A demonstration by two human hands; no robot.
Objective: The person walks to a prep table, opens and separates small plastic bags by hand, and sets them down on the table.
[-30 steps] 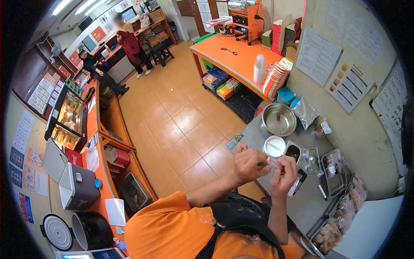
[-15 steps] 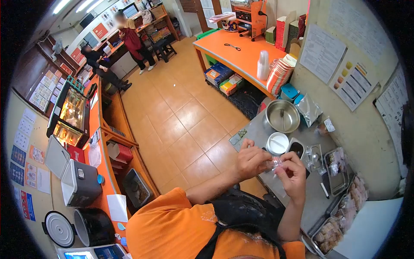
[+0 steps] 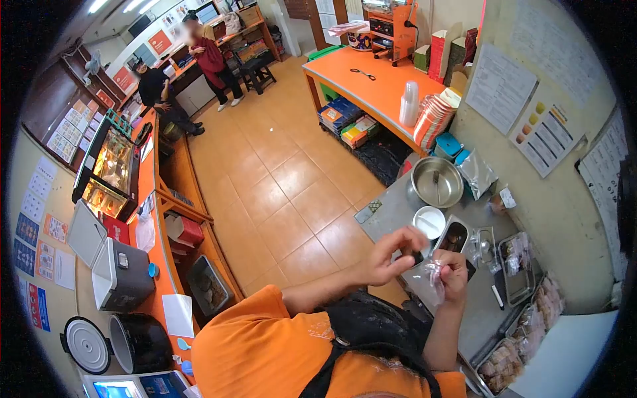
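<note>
The left hand (image 3: 393, 257) is drawing away, half-open, seemingly empty; the right hand (image 3: 454, 275) is pinching a clear bag (image 3: 434, 284), likely light, limp, slippery, best held near its top, over the counter's (image 3: 391, 205) edge.

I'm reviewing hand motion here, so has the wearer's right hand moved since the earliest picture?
Yes: against the round white container, the right hand now sits lower in the view and slightly further right.
</note>
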